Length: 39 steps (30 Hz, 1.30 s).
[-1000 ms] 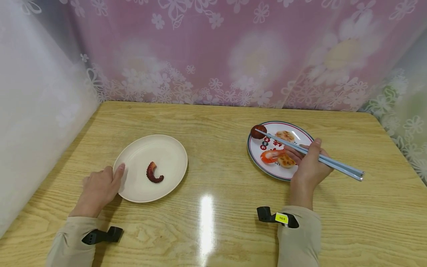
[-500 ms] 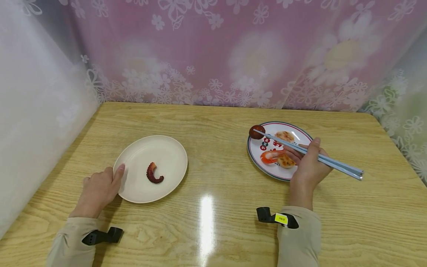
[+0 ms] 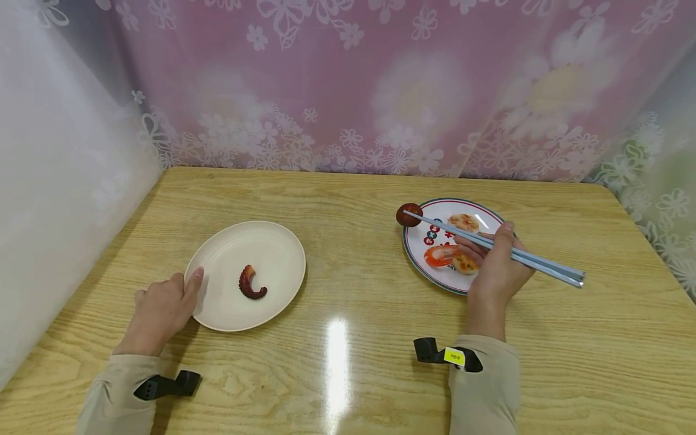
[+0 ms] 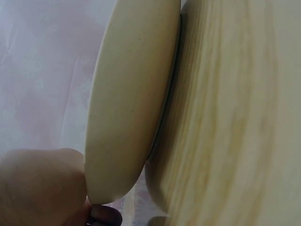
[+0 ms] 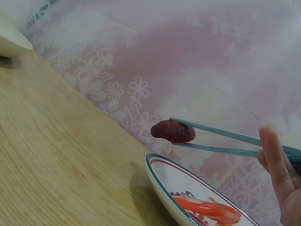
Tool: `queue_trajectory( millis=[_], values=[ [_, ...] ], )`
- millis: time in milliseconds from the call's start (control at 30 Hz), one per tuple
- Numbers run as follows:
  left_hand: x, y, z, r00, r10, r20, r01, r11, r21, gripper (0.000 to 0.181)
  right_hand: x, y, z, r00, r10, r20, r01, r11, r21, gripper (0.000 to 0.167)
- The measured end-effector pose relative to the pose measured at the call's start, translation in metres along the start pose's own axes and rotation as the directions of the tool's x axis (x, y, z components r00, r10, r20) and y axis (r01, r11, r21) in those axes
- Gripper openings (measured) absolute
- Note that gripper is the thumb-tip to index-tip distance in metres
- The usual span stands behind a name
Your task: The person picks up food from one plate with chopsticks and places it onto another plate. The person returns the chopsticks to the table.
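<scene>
The right hand (image 3: 497,272) grips light blue chopsticks (image 3: 535,261), whose tips pinch a round dark brown piece of food (image 3: 409,215). In the right wrist view this brown piece (image 5: 173,132) hangs between the two tips, above the patterned plate (image 5: 162,188). The left hand (image 3: 163,308) holds the left rim of a cream plate (image 3: 272,254), thumb on top of the rim. A curved dark red tentacle piece (image 3: 249,283) lies on that plate. The left wrist view shows the plate's side (image 4: 127,99) against the left hand (image 4: 44,186).
On the oval white plate (image 3: 418,263) with a coloured rim lie an orange shrimp (image 3: 437,255) and two flat browned pieces, one at the back (image 3: 464,223) and one in front (image 3: 464,264). A flowered pink curtain (image 3: 326,90) stands behind the wooden table (image 3: 348,241).
The right hand and chopsticks have moved slightly left, carrying the brown piece from over the oval plate to just past its left rim. The left hand and cream plate have stayed in place.
</scene>
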<state>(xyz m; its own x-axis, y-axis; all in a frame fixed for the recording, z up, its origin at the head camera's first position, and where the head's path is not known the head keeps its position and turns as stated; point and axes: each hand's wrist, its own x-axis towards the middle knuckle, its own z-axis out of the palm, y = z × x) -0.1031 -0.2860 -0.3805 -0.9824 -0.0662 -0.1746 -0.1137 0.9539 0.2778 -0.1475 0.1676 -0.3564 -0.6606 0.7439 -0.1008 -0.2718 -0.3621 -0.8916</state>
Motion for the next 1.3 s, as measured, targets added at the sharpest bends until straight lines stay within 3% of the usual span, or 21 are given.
queue_trajectory(
  millis=[133,433,767,967,1033,1167,1300],
  values=[
    [0.0,0.0,0.0,1.0,-0.002,0.009,0.002,1.0,-0.002,0.071,-0.003,0.002,0.003,1.0,-0.015,0.009,0.015,0.999,-0.04,0.036],
    [0.001,-0.001,-0.002,1.0,-0.004,0.013,0.004,1.0,-0.002,0.073,-0.012,0.0,0.014,0.995,0.04,0.087,-0.04,0.999,-0.004,0.037],
    [0.001,-0.001,-0.002,1.0,-0.001,0.017,0.001,1.0,-0.007,0.072,-0.027,0.016,0.028,0.968,-0.097,0.232,0.106,0.994,-0.026,0.034],
    [0.0,-0.001,-0.001,1.0,0.001,0.023,-0.001,1.0,-0.011,0.072,-0.005,0.048,0.026,0.956,-0.087,0.28,0.099,0.995,-0.031,0.053],
    [0.0,0.0,-0.002,1.0,0.001,0.023,-0.001,1.0,-0.013,0.072,0.0,0.055,0.025,0.949,-0.076,0.307,0.079,0.997,0.004,0.051],
    [0.001,0.0,-0.001,1.0,-0.003,0.023,0.003,1.0,-0.015,0.073,-0.019,0.043,0.034,0.935,-0.111,0.337,0.127,0.991,-0.028,0.048],
    [0.001,0.0,-0.001,1.0,-0.006,0.025,0.007,1.0,-0.02,0.073,-0.044,0.026,0.045,0.939,-0.1,0.33,0.127,0.99,-0.062,0.049]
  ],
)
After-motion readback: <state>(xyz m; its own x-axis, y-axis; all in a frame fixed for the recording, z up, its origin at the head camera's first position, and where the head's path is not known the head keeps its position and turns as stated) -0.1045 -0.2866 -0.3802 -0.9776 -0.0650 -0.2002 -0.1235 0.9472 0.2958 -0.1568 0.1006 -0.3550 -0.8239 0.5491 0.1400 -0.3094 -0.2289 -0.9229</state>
